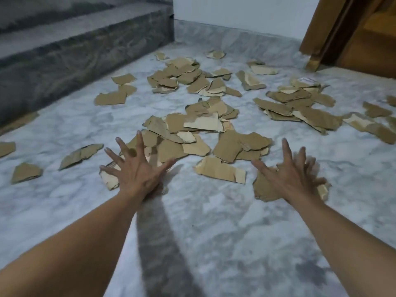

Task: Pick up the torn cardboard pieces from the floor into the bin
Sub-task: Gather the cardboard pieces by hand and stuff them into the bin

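Nearest, two bare forearms reaching out over the grey-veined marble floor (214, 232), a dark arm shadow stretched across it between them. Just beyond, left hand (137, 168) spread wide, fingers splayed, palm down over a pale torn scrap at the near edge of the heap — gripping nothing. Level with it and well apart, right hand (293, 174) equally splayed though blurred, hovering over or pressing on a brown piece (265, 189); contact impossible to confirm. Past both hands, the main heap of torn cardboard pieces (192, 125) scattered on the floor in overlapping clusters, brown faces mixed with paler undersides. Left of the heap, a few stray pieces lying singly — and a dark stone step (64, 61) rising behind them. Beyond the heap, a white wall (235, 11) above a marble skirting. Right of the heap's far end, a brown wooden door frame (321, 35).
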Available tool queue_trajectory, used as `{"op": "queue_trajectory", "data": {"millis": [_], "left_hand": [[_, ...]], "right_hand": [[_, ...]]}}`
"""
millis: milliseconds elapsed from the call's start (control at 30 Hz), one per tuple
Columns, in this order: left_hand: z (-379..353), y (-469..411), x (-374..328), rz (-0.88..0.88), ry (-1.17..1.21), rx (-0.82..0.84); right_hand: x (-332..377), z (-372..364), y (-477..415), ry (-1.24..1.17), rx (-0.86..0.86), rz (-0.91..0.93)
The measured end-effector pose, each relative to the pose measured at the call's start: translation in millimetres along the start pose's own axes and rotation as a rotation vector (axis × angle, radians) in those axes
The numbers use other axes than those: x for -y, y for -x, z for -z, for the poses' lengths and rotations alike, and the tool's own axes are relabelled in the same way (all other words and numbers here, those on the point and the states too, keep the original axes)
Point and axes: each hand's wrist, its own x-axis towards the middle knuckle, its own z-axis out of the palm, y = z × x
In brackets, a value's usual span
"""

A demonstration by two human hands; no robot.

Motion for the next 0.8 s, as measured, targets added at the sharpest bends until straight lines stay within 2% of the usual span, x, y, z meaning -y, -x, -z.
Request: {"op": "queue_trajectory", "data": {"millis": [167,267,400,600,667,800], "left_hand": [[-7.0,-53.8,-4.8,-0.036,-0.034,0.135],[-20.1,-52.9,-30.1,-0.151,-0.02,0.091],[-30.8,-38.3,-56.5,-0.245,0.031,-0.078],[-30.8,-28.3,-76.9,-0.149,0.045,-0.025],[-25.4,-28.3,-78.9,-0.128,0.061,0.012],[-14.4,-29.3,-87.8,-0.013,0.079,0.113]], "right_hand": [[66.3,-17.6,-51.8,0.028,0.104,0.026],[100.9,-42.1,-55.3,0.085,0.164,0.094],[125.4,-58.4,-46.8,0.094,0.039,0.189],[127.4,-60.5,-36.5,-0.068,-0.043,0.244],[123.2,-57.4,-34.7,-0.11,-0.079,0.228],[120.7,-62.4,-25.6,0.127,-0.029,-0.011]]}}
